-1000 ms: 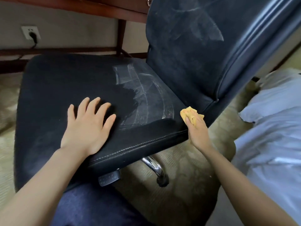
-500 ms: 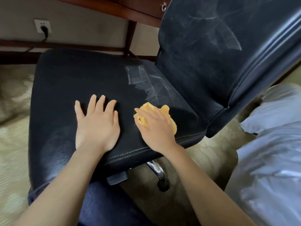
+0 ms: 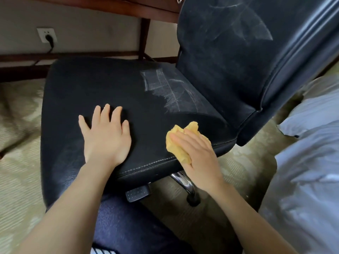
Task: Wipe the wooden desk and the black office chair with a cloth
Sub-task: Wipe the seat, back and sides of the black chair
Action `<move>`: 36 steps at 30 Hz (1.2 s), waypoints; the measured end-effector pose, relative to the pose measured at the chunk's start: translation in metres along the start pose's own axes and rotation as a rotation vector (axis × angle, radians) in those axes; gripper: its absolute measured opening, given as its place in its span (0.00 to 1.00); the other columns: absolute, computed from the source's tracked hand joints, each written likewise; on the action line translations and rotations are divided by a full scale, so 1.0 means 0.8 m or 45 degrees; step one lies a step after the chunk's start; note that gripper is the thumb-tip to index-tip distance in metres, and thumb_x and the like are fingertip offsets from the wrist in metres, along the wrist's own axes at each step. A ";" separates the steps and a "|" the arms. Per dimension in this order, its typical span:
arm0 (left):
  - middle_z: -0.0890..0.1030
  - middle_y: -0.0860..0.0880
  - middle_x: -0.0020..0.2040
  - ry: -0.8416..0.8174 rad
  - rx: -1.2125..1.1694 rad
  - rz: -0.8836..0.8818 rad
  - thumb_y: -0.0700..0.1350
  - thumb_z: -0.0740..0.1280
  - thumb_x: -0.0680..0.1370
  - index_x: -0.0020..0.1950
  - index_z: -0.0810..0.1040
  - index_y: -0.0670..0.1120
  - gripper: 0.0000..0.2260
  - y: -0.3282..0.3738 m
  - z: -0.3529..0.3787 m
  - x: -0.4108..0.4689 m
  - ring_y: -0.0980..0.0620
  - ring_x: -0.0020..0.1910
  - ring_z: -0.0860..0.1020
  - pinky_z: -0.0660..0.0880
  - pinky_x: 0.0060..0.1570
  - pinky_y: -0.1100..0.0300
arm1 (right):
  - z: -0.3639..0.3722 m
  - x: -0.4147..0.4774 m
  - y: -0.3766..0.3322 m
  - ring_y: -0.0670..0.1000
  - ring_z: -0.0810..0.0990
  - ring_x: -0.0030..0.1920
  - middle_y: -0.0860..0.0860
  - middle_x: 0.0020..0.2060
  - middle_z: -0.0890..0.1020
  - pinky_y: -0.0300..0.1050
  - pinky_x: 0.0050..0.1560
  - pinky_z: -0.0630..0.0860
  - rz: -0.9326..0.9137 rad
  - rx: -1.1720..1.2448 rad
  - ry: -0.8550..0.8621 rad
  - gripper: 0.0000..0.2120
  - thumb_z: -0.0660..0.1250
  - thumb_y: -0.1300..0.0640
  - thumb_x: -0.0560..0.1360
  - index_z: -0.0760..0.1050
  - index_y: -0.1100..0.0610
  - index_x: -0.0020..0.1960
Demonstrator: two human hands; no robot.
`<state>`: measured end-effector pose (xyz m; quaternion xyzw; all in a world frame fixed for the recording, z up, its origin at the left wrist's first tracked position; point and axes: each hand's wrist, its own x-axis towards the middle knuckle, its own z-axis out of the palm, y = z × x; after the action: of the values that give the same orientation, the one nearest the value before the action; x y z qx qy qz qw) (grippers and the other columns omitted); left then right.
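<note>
Fingers (image 3: 107,114) of the left hand (image 3: 106,138) lie spread wide and flat on the seat of the black leather office chair (image 3: 110,83), holding nothing. Up behind the seat, a white wall socket (image 3: 45,33) carries a black plug, and the underside of the reddish-brown wooden bench (image 3: 113,7) crosses the top of the view. Right of that hand, pale dusty streaks (image 3: 165,88) mark the rear of the seat. At the seat's front edge lies the crumpled yellow cloth (image 3: 176,145), pressed down by the right hand (image 3: 200,158), whose fingers (image 3: 183,141) lie nearly straight across it. The thumb is hidden, so whether it hooks under the cloth I cannot tell. Below the seat edge a chrome chair leg (image 3: 184,181) shows. Further right the backrest (image 3: 229,70) rises, also dust-marked, and white bedding (image 3: 311,171) fills the far right.
</note>
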<state>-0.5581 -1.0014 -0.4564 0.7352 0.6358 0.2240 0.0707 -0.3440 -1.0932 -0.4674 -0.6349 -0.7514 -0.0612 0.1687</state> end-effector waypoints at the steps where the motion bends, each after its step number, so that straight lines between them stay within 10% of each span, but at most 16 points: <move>1: 0.57 0.46 0.77 0.001 0.003 0.007 0.52 0.47 0.81 0.75 0.59 0.50 0.22 0.000 0.000 0.000 0.47 0.76 0.49 0.41 0.71 0.41 | 0.000 -0.004 0.013 0.44 0.59 0.73 0.41 0.69 0.69 0.50 0.73 0.56 0.067 0.014 0.038 0.22 0.58 0.52 0.78 0.64 0.45 0.72; 13: 0.58 0.47 0.77 -0.027 0.041 0.018 0.52 0.45 0.81 0.75 0.60 0.51 0.22 0.002 0.002 0.000 0.48 0.76 0.49 0.40 0.71 0.41 | -0.020 0.024 0.154 0.53 0.72 0.60 0.47 0.58 0.77 0.48 0.61 0.68 0.742 0.274 0.195 0.13 0.55 0.52 0.81 0.73 0.50 0.62; 17: 0.57 0.47 0.77 -0.041 0.062 0.008 0.53 0.45 0.81 0.75 0.59 0.52 0.22 0.007 0.002 -0.002 0.47 0.76 0.49 0.40 0.71 0.41 | 0.002 0.026 0.128 0.50 0.68 0.67 0.49 0.64 0.74 0.37 0.66 0.57 0.897 0.466 0.552 0.16 0.57 0.56 0.81 0.73 0.56 0.67; 22: 0.56 0.46 0.77 -0.046 0.103 0.006 0.53 0.44 0.81 0.75 0.59 0.51 0.22 0.007 0.001 -0.003 0.46 0.76 0.48 0.40 0.71 0.40 | 0.033 0.009 0.056 0.47 0.57 0.74 0.48 0.73 0.62 0.47 0.75 0.53 1.154 0.806 0.928 0.22 0.57 0.54 0.81 0.60 0.50 0.74; 26: 0.57 0.46 0.77 -0.040 0.121 0.013 0.53 0.44 0.81 0.75 0.60 0.51 0.23 0.008 0.000 -0.004 0.45 0.76 0.48 0.39 0.71 0.40 | 0.059 -0.010 -0.031 0.45 0.42 0.76 0.39 0.74 0.51 0.46 0.74 0.44 0.956 0.833 0.935 0.23 0.54 0.52 0.82 0.51 0.31 0.68; 32: 0.57 0.46 0.77 -0.037 0.130 0.007 0.54 0.44 0.81 0.75 0.60 0.51 0.23 0.008 0.001 -0.004 0.45 0.76 0.48 0.39 0.71 0.41 | 0.067 -0.013 -0.081 0.60 0.52 0.75 0.51 0.71 0.66 0.70 0.71 0.48 0.545 0.391 0.736 0.19 0.56 0.55 0.77 0.68 0.48 0.68; 36: 0.57 0.46 0.77 -0.038 0.137 0.008 0.54 0.43 0.80 0.75 0.60 0.52 0.23 0.007 0.001 -0.004 0.45 0.76 0.48 0.39 0.71 0.41 | 0.036 -0.012 -0.054 0.53 0.55 0.75 0.44 0.70 0.68 0.65 0.72 0.42 0.293 0.177 0.424 0.20 0.55 0.51 0.76 0.70 0.45 0.68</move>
<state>-0.5534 -1.0051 -0.4554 0.7432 0.6435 0.1788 0.0400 -0.3895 -1.1015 -0.4920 -0.6845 -0.6381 -0.0935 0.3399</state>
